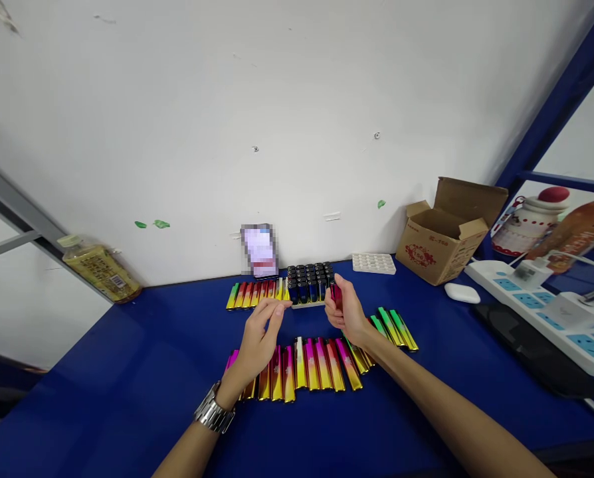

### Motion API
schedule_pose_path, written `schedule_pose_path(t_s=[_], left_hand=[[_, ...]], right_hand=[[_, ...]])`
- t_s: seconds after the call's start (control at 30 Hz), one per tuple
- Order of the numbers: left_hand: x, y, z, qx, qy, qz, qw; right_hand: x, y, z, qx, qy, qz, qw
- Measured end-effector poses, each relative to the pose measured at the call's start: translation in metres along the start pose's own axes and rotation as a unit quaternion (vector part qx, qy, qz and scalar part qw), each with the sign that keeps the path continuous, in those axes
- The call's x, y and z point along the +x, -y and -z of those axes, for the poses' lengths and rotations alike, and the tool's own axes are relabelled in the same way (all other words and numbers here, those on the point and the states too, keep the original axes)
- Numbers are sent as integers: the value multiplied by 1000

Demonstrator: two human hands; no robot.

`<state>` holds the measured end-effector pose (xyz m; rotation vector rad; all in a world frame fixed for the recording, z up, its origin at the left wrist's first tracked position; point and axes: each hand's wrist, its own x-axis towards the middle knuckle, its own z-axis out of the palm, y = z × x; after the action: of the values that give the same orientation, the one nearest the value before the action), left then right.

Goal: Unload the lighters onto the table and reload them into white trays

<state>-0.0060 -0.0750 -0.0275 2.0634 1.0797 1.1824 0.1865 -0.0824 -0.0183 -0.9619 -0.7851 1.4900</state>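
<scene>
1. As the right hand (347, 313) sits right of centre, its thumb and curled fingers pinching a dark red, glossy, slim lighter-like stick (335, 296), I would ask for a light grip; that shiny skin may slip or smear.
2. I'd hold the stick upright and clear of the closely packed block of dark blue, black-topped sticks (309, 287) beside it, at the frame's centre, since a knock could tilt several.
3. The left hand (262, 337), left of centre, is loosely bent with nothing visible in it; I cannot tell whether its fingertips touch the block. They could steady the pale tray (309, 305) whose edge shows under the block.
4. I'd lift both forearms clear of the lower-centre row of metallic gradient sticks (319, 368) on the blue desk (127, 372); a brush could scatter them.
5. The held stick is mostly hidden by fingers, so I cannot judge its ends. The row's sticks run from magenta, red, white or green to mirror-like gold at their lower ends.
</scene>
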Motion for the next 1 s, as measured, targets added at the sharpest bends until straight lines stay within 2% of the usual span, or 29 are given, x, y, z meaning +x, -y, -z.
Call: schedule_pose_path(t_s=[0.1,0.23,0.43,0.67,1.0], left_hand=[[0,-1,1,3,7,3,1000],[-1,-2,2,4,14,3,1000],[0,-2,2,7,21,5,1000],[-1,-2,2,13,25,-2,1000],[0,-1,2,22,27,-6,999]], right_hand=[[-2,3,-5,1,-40,-49,998],[-4,4,-12,-17,-56,-83,995],[-6,4,-12,-12,-31,-99,995],[-4,4,-13,-14,-50,-81,995],[-7,4,-14,-22,-37,-77,996]])
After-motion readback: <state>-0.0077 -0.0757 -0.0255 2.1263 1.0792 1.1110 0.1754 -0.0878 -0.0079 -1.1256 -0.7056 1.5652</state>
